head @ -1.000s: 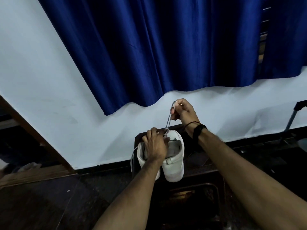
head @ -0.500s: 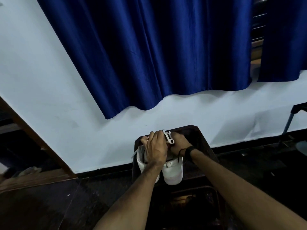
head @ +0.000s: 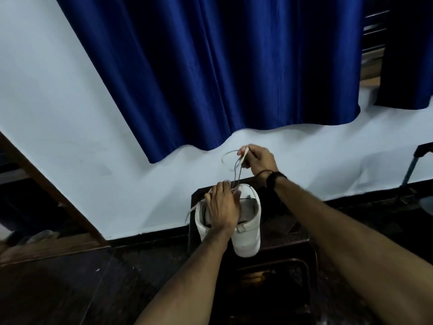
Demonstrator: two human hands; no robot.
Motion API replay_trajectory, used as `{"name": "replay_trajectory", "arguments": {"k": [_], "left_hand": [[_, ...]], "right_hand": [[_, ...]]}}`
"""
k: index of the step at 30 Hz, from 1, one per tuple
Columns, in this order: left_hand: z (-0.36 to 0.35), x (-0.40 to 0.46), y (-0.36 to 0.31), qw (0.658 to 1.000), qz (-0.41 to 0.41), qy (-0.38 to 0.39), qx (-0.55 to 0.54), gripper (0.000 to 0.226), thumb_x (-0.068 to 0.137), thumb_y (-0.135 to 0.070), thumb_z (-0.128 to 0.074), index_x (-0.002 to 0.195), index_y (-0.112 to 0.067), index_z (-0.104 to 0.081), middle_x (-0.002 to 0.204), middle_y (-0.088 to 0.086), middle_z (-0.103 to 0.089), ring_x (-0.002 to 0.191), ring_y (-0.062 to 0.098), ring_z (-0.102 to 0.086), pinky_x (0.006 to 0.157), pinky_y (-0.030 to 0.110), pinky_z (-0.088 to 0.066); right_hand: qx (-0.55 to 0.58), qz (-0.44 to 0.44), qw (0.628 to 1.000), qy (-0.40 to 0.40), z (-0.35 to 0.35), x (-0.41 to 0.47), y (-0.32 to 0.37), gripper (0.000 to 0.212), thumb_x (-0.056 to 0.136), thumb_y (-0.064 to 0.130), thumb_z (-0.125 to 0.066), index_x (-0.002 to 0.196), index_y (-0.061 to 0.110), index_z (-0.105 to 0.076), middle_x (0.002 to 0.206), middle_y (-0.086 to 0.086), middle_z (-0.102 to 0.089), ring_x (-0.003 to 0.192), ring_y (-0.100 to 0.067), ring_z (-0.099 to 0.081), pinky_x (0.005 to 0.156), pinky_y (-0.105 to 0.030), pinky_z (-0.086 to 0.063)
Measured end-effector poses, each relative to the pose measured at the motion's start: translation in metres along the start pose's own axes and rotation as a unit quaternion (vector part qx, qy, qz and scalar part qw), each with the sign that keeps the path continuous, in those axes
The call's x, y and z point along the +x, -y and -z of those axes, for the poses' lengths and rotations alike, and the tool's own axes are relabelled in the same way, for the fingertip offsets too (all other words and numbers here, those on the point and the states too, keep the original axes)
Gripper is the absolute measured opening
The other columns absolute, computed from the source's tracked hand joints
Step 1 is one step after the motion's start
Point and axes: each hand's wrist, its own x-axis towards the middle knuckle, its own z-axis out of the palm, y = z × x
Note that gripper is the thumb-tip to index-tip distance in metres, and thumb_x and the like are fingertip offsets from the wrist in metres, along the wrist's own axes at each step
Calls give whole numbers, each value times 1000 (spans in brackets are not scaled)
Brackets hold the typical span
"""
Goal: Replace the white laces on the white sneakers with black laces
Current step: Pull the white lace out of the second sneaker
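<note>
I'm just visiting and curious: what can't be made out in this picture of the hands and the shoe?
- Head view: the left hand covers the sneaker's eyelets, so how much lace remains threaded is hidden.
- The second sneaker and black laces: not visible anywhere.
- The stool under the sneaker is too dark to read.
- Both elbows are cut off by the bottom edge.

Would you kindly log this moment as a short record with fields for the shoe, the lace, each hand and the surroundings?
shoe: white sneaker on a dark stool, heel toward the camera
lace: white lace pulled up from the sneaker's front, loop in the air
left hand: left hand rests on the sneaker's opening, holding it down
right hand: right hand raised, pinches the lace
black laces: none in view
surroundings: blue curtain, white wall, dark floor
</note>
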Motion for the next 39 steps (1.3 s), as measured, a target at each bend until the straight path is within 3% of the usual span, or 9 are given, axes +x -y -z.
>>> {"name": "replay_trajectory", "arguments": {"k": [9, 12, 15, 17, 20, 25, 30, 33, 39], "left_hand": [[-3, 6, -3, 998, -20, 64, 16, 20, 96, -29, -53, 103, -15, -66, 103, 6, -69, 104, 29, -61, 91, 50, -37], [4, 6, -4, 999, -11, 32, 1, 14, 89, -12, -59, 92, -21, -69, 88, 2, -72, 90, 23, -66, 84, 43, -36], [6, 5, -4, 998, 40, -35, -46, 15, 79, -7, -67, 81, -22, -69, 76, 0, -70, 77, 20, -65, 80, 38, -39], [4, 3, -2, 996, 39, -68, -49, 13, 80, -7, -65, 83, -20, -66, 72, 2, -67, 73, 24, -62, 79, 37, -38], [0, 1, 0, 995, -7, -98, -33, 28, 77, -4, -48, 96, -6, -68, 75, 4, -64, 73, 24, -61, 80, 34, -35], [1, 1, -2, 992, 5, -97, -80, 32, 91, -9, -42, 114, -3, -63, 92, 9, -67, 85, 29, -63, 83, 36, -43], [7, -1, -4, 995, -15, -86, -45, 21, 92, -20, -57, 112, -13, -54, 100, 7, -61, 87, 28, -59, 77, 39, -47], [5, -1, -4, 997, 6, -63, -34, 30, 91, -36, -60, 109, -12, -56, 100, 6, -61, 86, 26, -62, 73, 38, -51], [6, 1, -2, 997, -10, -10, -78, 39, 93, -49, -55, 112, -14, -56, 101, 6, -65, 92, 30, -64, 72, 39, -49]], "right_hand": [[193, 96, 973, 83, 0, 4, 96, 22, 99, 9, -47, 89, 8, -67, 67, -6, -60, 59, -18, -55, 57, -24, -49], [205, 36, 974, 93, -5, 1, 72, 19, 93, 0, -53, 105, 8, -66, 80, -8, -67, 72, -22, -65, 74, -36, -58], [4, -77, 994, 78, -5, -9, 21, 45, 79, -6, -63, 121, 11, -63, 112, -7, -67, 107, -25, -63, 94, -33, -51], [-193, -93, 967, 139, -3, -26, -12, 45, 81, 4, -65, 126, 8, -61, 124, -9, -63, 116, -26, -58, 100, -29, -43], [-288, -29, 933, 212, -9, -50, -38, 30, 83, 11, -62, 112, 9, -69, 112, -12, -68, 108, -28, -61, 89, -29, -46], [-278, -21, 949, 149, -30, -45, -38, 13, 82, 12, -56, 74, 20, -63, 87, -14, -71, 89, -30, -66, 66, -24, -38], [-142, 5, 990, 15, -22, -17, -19, 27, 77, -5, -58, 85, 15, -73, 83, -2, -73, 80, -15, -67, 75, -25, -51], [-51, 31, 998, 13, -13, -3, 5, 22, 88, 5, -57, 83, 18, -74, 81, 0, -72, 71, -12, -62, 70, -32, -55], [47, 66, 995, 54, -4, 6, 58, 19, 92, 8, -57, 89, 15, -75, 66, 0, -64, 56, -9, -56, 58, -21, -47]]}}
